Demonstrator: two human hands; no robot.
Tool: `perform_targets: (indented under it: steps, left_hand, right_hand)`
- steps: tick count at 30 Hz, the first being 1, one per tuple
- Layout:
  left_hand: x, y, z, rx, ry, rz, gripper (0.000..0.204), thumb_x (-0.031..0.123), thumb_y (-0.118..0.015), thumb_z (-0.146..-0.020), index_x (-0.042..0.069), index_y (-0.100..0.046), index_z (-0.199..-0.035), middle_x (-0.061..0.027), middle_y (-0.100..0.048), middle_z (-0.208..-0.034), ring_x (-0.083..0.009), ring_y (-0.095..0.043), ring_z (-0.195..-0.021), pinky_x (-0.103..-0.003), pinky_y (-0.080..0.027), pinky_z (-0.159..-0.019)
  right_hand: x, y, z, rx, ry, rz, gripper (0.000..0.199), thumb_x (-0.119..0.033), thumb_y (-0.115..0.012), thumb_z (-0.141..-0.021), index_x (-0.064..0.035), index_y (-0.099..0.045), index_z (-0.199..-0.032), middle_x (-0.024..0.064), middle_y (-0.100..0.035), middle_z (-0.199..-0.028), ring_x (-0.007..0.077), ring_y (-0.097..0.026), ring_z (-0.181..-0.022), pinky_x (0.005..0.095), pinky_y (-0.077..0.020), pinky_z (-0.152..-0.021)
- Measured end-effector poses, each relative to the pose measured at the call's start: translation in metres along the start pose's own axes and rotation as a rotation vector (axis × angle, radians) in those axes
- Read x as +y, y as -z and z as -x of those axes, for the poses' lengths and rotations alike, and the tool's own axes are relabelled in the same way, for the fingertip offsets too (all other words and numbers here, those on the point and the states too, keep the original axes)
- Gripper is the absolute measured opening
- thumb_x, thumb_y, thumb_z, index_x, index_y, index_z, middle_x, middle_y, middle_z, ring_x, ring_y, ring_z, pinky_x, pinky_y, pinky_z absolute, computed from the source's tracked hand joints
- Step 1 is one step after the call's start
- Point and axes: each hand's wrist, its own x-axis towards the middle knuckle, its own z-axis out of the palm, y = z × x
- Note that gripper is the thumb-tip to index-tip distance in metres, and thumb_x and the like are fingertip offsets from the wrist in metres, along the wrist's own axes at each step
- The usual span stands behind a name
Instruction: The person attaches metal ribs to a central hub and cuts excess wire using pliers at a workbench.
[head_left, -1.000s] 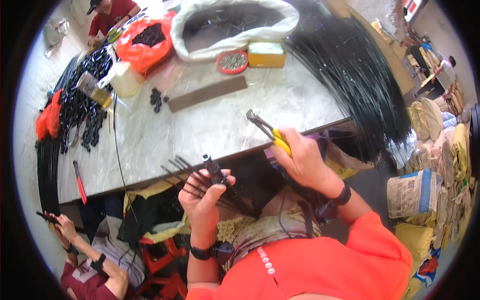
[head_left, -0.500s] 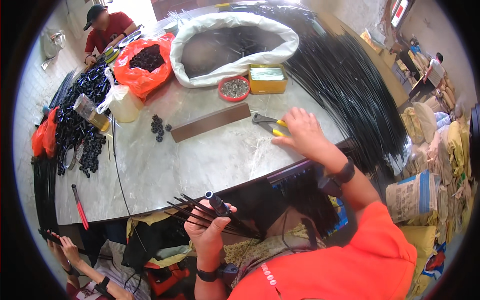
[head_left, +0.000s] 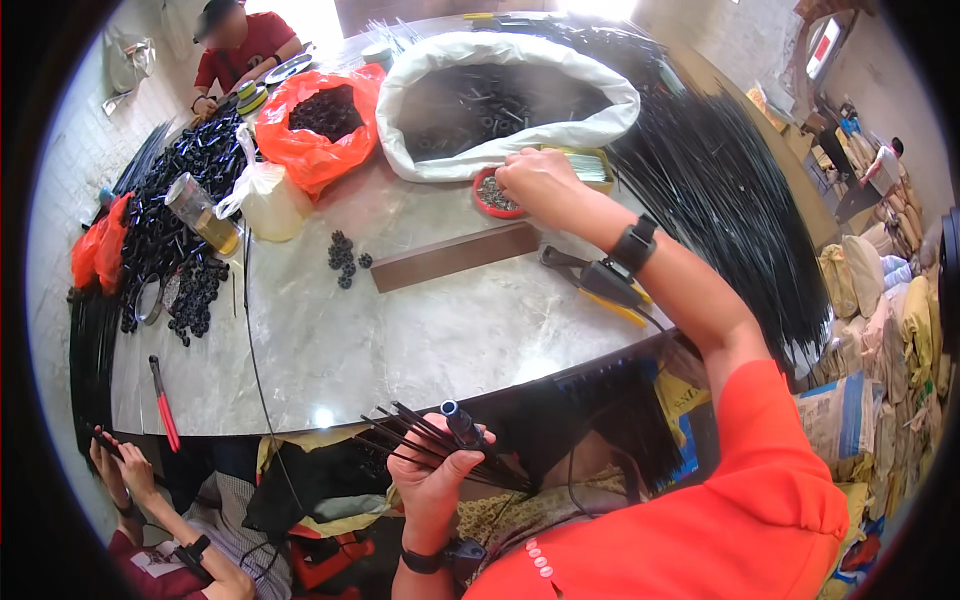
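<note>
My left hand [head_left: 432,482] is closed round a bundle of thin black rods [head_left: 403,432] and a short dark tube [head_left: 461,424] with an open end, held just off the table's near edge. My right hand [head_left: 540,185] reaches across the table to a red dish [head_left: 492,207] of small metal pieces. Its fingers are bent and drawn together over the dish; whatever they pinch, if anything, is hidden. Beneath my right forearm lie pliers [head_left: 612,303] with yellow handles, partly covered by the wrist device. A brown bar [head_left: 455,257] rests left of them.
Behind the dish stands a white sack [head_left: 400,150] of black parts, beside a red bag [head_left: 290,150]. Long black rods [head_left: 740,210] spread along the right. Black tubes [head_left: 170,180] pile up at left, near red-handled pliers [head_left: 165,410]. Other people sit at far left and near left.
My right hand has left the yellow-handled pliers on the table and moved forward and left to the red dish. My left hand keeps its hold on the rods and tube.
</note>
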Motion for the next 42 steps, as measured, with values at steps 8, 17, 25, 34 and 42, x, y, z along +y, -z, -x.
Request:
perform_targets:
  steps: [8, 17, 25, 34, 42]
  left_hand:
    - [-0.002, 0.002, 0.003, -0.042, -0.029, -0.006, 0.027, -0.007, -0.075, -0.078, -0.002, -0.063, -0.101, -0.013, -0.07, -0.093, -0.0219, -0.07, -0.088, -0.034, -0.056, -0.081]
    - [0.003, 0.004, 0.016, -0.03, -0.033, 0.001, 0.027, -0.005, -0.076, -0.079, -0.001, -0.061, -0.101, -0.0143, -0.071, -0.096, -0.0227, -0.07, -0.09, -0.034, -0.056, -0.082]
    - [0.002, -0.02, 0.021, 0.137, -0.03, -0.029, 0.028, -0.007, -0.064, -0.074, -0.007, -0.06, -0.102, -0.0162, -0.068, -0.09, -0.0272, -0.069, -0.078, -0.041, -0.057, -0.078]
    - [0.002, -0.013, 0.027, -0.026, -0.058, -0.089, 0.032, -0.004, -0.069, -0.085, -0.004, -0.059, -0.115, -0.0161, -0.066, -0.102, -0.0285, -0.067, -0.09, -0.042, -0.056, -0.086]
    - [0.01, -0.014, 0.036, -0.034, -0.06, -0.141, 0.031, -0.004, -0.069, -0.085, -0.004, -0.059, -0.115, -0.0155, -0.067, -0.101, -0.0273, -0.067, -0.089, -0.041, -0.056, -0.086]
  right_hand:
    - [0.0, -0.015, -0.009, 0.017, -0.058, 0.037, 0.006, -0.015, -0.065, -0.082, -0.0091, -0.067, -0.083, 0.0107, -0.068, -0.085, 0.0308, -0.067, -0.088, 0.0431, -0.0529, -0.074]
    - [0.0, -0.008, -0.011, 0.135, -0.022, 0.056, 0.008, -0.016, -0.067, -0.081, -0.0097, -0.069, -0.085, 0.0094, -0.07, -0.087, 0.0293, -0.068, -0.089, 0.0427, -0.0513, -0.077]
    - [0.006, -0.038, -0.009, 0.044, -0.074, 0.264, 0.005, -0.023, -0.072, -0.074, -0.0225, -0.074, -0.079, 0.0005, -0.071, -0.078, 0.0199, -0.069, -0.081, 0.0431, -0.0464, -0.074]
    - [0.005, -0.017, 0.003, 0.316, -0.076, 0.153, 0.01, -0.02, -0.065, -0.077, -0.0141, -0.073, -0.077, 0.0059, -0.071, -0.084, 0.0249, -0.068, -0.088, 0.0455, -0.0463, -0.08]
    - [-0.005, -0.004, 0.008, 0.349, -0.188, 0.017, 0.01, -0.02, -0.066, -0.078, -0.0118, -0.07, -0.076, 0.0083, -0.072, -0.08, 0.0271, -0.07, -0.079, 0.0446, -0.0481, -0.076]
